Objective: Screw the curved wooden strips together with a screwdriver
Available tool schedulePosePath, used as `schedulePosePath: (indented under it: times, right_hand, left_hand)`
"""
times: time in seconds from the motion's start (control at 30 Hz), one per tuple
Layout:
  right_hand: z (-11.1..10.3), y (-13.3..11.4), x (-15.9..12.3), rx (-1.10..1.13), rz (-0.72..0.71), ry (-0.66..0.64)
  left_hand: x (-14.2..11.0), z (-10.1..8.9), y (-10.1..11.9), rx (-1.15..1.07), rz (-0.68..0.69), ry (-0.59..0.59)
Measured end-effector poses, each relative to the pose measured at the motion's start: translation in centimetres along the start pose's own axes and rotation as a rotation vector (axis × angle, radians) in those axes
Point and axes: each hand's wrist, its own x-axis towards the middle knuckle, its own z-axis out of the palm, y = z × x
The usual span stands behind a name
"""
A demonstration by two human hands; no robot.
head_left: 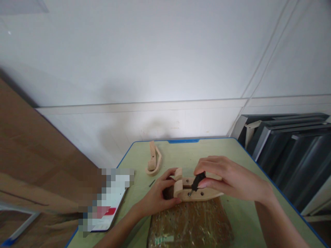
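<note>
My left hand (pixel 164 193) is closed around the near-left end of a pale wooden frame (pixel 181 194), fingers behind it and thumb in front. The frame has several screw holes and lies at the far edge of a brown tape-covered board (pixel 191 224). Between the thumb and fingers of my right hand (pixel 222 177) is a short black-handled screwdriver (pixel 199 181). It tilts, with its metal tip at a hole in the frame's near bar. Whether the tip sits in a screw head is too small to tell.
A second wooden piece (pixel 154 162) lies farther back on the green table (pixel 176 151). A thin dark rod (pixel 152 183) rests left of the frame. At the left is a tablet (pixel 113 199), partly blurred. Dark panels (pixel 289 144) lean at the right; brown cardboard (pixel 46 155) stands left.
</note>
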Motion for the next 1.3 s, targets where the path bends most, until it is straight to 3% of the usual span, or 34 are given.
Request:
schedulePosePath:
  times: [1.3]
  right_hand:
    - [-0.04,-0.03,0.12,-0.006,0.003,-0.004]
  left_hand:
    - [-0.01,0.03,0.11,0.002,-0.019,-0.001]
